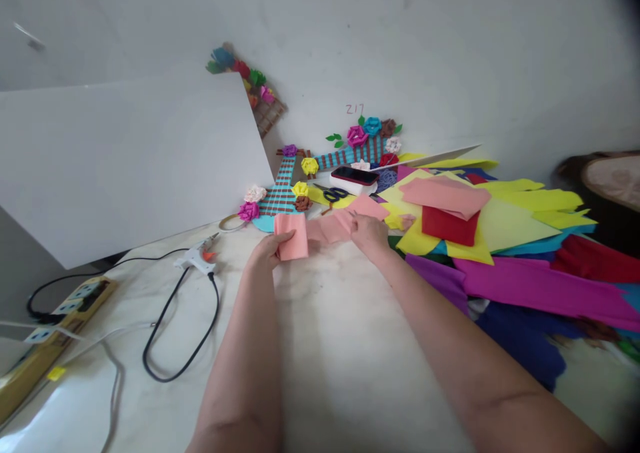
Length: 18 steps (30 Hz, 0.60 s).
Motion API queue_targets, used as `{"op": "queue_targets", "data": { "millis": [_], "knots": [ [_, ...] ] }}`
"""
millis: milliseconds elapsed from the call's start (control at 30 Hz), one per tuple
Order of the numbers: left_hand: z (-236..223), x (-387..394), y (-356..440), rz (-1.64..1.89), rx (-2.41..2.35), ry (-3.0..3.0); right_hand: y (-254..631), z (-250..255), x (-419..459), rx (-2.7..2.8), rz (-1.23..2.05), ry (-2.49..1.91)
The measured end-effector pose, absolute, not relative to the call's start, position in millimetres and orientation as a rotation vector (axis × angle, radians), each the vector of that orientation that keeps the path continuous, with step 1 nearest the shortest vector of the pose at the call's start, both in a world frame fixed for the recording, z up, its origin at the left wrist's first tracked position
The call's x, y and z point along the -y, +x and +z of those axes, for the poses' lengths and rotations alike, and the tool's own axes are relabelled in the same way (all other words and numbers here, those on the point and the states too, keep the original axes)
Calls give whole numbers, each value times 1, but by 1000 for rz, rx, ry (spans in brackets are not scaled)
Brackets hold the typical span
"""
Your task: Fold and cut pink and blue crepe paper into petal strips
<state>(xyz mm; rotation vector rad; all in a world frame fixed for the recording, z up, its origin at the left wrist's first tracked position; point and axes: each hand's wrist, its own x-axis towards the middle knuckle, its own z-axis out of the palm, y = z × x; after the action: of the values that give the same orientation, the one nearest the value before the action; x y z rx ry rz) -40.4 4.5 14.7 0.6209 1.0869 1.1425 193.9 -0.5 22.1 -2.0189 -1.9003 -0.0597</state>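
Most fingers of the left hand (271,248) are hidden beneath a folded rectangle of salmon-pink paper (296,241), pinched under its thumb; the right hand (371,233) pinches a matching pink paper strip (325,230), its fingertips blurred. One large white board (135,173) covers part of a flowered brown lattice (269,118); the coloured paper pile (540,286) runs off at right. Two turquoise, brown-striped guitar shapes (279,201) are beyond, the left one just behind the rectangle. Bare marbled tabletop (345,346) opens between the forearms (245,353).

The single camera, worn on the head, faces forward and down across the table (330,346) (wide coverage), placing the left hand (269,249) and right hand (369,232) near mid-frame, the wall (450,53) close behind.
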Motion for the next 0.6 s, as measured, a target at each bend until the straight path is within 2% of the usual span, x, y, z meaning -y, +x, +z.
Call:
{"op": "queue_targets", "data": {
  "millis": [133, 600],
  "knots": [
    [15, -4, -45, 1155, -1141, 667, 206, 19, -4, 1973, -72, -2149],
    [20, 1, -40, 1090, -1239, 773, 202, 13, -3, 1972, -74, -2197]
  ]
}}
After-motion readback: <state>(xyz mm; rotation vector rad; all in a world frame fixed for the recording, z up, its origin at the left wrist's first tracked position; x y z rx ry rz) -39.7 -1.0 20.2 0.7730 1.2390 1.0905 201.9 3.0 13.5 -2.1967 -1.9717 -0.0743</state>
